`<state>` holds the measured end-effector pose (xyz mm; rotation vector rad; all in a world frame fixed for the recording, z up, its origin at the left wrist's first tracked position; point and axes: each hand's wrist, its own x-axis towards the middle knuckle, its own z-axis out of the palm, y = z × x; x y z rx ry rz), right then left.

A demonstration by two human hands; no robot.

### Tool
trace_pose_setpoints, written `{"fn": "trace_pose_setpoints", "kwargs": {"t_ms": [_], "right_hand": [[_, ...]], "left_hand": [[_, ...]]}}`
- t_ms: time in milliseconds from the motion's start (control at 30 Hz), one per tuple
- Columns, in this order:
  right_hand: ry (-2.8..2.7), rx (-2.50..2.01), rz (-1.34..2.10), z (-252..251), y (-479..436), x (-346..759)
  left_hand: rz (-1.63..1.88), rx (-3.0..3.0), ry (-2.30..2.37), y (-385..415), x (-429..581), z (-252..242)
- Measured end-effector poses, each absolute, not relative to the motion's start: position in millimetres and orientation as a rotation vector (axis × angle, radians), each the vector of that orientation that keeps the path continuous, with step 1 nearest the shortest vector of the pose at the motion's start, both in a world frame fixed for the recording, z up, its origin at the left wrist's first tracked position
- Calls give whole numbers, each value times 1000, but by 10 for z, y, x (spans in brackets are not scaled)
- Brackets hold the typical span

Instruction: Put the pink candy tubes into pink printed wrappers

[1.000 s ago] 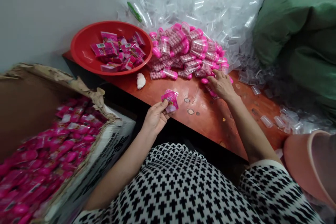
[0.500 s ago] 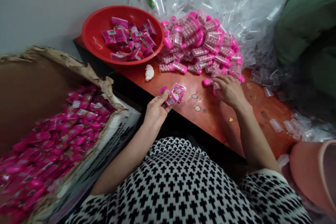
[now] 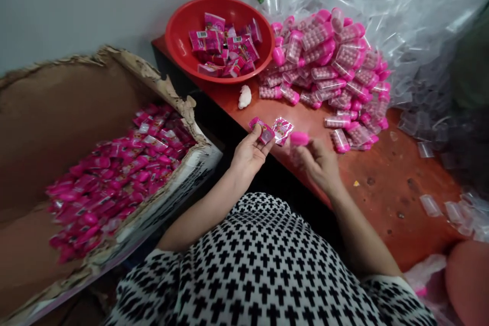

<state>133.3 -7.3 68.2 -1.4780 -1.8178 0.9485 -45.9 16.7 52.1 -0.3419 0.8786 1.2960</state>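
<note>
My left hand point(image 3: 250, 155) is closed on a small pink packet point(image 3: 262, 130) at the near edge of the red-brown table point(image 3: 385, 183). A second pink packet point(image 3: 282, 130) lies or hangs just right of it. My right hand point(image 3: 317, 163), blurred by motion, pinches a pink-capped candy tube point(image 3: 299, 138) close beside the packets. Behind them a heap of pink-capped tubes filled with pink balls point(image 3: 332, 69) rests on the table.
A red bowl point(image 3: 179, 35) with pink packets stands at the table's far left corner, a white lump point(image 3: 245, 97) in front of it. A torn cardboard box point(image 3: 126, 69) of pink packets sits at my left. Clear empty tubes point(image 3: 431, 204) and plastic bags lie right.
My right hand left the heap of tubes and came toward my left hand with a pink-capped tube. The left hand kept its packet. The camera swung to the left.
</note>
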Motion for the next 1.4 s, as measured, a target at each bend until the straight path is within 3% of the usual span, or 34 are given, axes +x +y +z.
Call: {"fn": "trace_pose_setpoints", "kwargs": {"t_ms": [67,300,467,900,1167,1400], "right_hand": [[-1689,-1437,1150,638,-269,1116],[-1657,-1553,994,519,-308,904],[-1416,-1442,1219,488,-268,896],[-1460,-1444,1071,336,-264,923],[-1143,-1206,1568,366,-173,926],[-1269,-1348,1182,353,-206,945]], "left_hand": [[1283,-333,853,161,-435,529],[1254,-238,836,107,-365,522],[1283,-19,778,62,-351,499],[1152,293,855,73,-317,464],[1046,509,823,154,-403,463],[1098,630,937,133,-361,465]]}}
